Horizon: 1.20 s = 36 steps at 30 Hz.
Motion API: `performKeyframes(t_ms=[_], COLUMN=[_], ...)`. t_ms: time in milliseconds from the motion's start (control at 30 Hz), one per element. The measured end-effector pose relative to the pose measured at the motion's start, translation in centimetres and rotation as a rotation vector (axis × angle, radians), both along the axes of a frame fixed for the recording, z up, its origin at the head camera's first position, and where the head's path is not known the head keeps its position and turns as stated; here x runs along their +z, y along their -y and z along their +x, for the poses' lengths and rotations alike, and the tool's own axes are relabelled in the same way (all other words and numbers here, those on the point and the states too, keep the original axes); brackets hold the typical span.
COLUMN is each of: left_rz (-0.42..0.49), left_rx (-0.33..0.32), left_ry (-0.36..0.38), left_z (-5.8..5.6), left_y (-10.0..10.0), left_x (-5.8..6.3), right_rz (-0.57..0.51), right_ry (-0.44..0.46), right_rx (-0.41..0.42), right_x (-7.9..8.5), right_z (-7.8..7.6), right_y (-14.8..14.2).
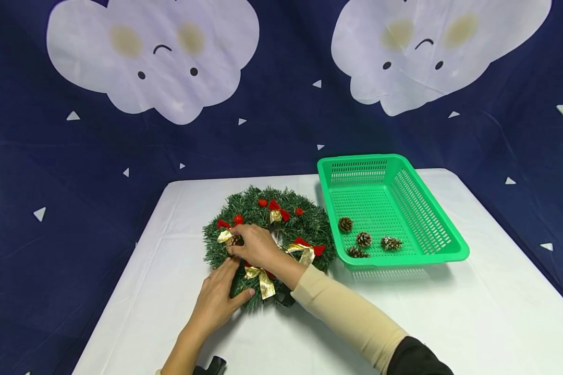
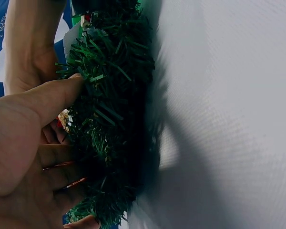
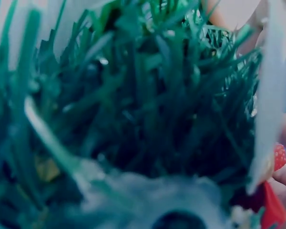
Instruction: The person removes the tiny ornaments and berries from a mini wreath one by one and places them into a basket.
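A green tinsel wreath (image 1: pixel 305 221) with gold-and-red bows and red berries lies on the white table. At its left side my right hand (image 1: pixel 258 247) pinches a brown pine cone (image 1: pixel 235 241), close beside a gold bow (image 1: pixel 224 236). My left hand (image 1: pixel 218 299) rests on the wreath's near left edge, its fingers extended and the thumb apart. In the left wrist view, that hand's thumb (image 2: pixel 62 95) touches the tinsel (image 2: pixel 109 90). Blurred green strands (image 3: pixel 148 105) fill most of the right wrist view, and the pine cone cannot be made out there.
A green plastic basket (image 1: pixel 431 208) stands right of the wreath, with several pine cones (image 1: pixel 364 239) in its near left part. A dark object (image 1: pixel 216 365) shows at the table's near edge by the left forearm. Behind the table hangs a dark blue cloth (image 1: pixel 281 135) with clouds.
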<state>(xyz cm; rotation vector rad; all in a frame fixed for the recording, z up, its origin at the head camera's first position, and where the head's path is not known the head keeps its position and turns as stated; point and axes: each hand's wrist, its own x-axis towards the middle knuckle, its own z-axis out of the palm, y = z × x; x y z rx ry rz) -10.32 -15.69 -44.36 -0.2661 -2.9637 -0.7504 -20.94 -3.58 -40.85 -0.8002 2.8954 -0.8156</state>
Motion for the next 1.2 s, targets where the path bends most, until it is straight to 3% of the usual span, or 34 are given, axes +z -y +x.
performKeyframes(t_ms=[567,900,1200], left_rz=[0.002,-0.007,-0.005], left_rx=[0.002,0.001,0.001], left_ry=[0.013,0.006,-0.004], left_z=[0.0,0.0,-0.1], left_y=[0.0,0.1,0.1], left_x=[-0.1,-0.3,-0.3], right_rz=[0.078,0.014,-0.049], right_ry=[-0.056,-0.09,-0.054], right_rx=[0.0,0.012,0.02], right_x=[-0.7,-0.9,-0.5], right_z=[-0.1,0.0,0.3], right_y=[0.5,0.3,-0.2])
